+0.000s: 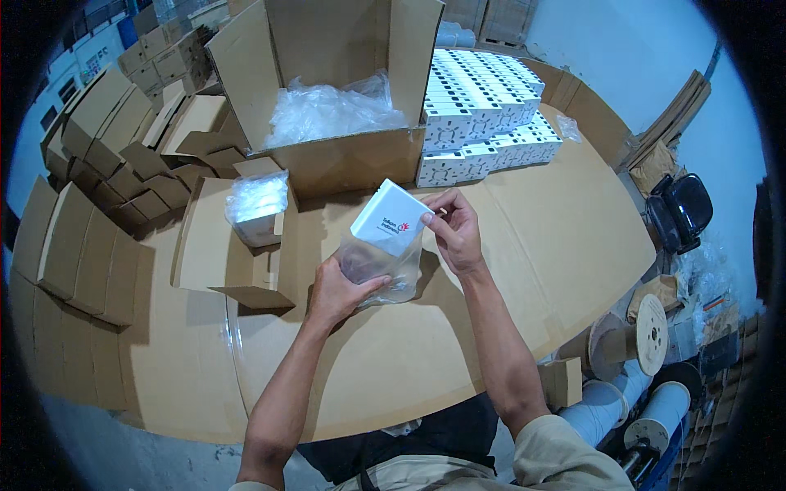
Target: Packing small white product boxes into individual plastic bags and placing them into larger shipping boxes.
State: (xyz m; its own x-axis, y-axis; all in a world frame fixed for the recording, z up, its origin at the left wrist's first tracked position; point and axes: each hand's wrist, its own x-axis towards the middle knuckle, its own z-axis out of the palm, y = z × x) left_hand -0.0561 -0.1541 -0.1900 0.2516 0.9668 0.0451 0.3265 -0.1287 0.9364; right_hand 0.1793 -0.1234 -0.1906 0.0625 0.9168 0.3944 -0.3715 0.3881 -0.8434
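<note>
The white box (pixel 385 214) sits partly inside a translucent plastic bag (pixel 378 266), between your fingers. Your right hand (pixel 455 231) pinches its right edge; your left hand (pixel 336 292) grips the bag lower down. Left of your left fingers stands a small open carton (pixel 260 297); beyond your fingertips, a large carton (pixel 344 164) and stacked white packages (pixel 458 127).

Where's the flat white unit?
Near the head view's centre: the flat white unit is between the left hand and right hand, partly inside a translucent bag.
</note>
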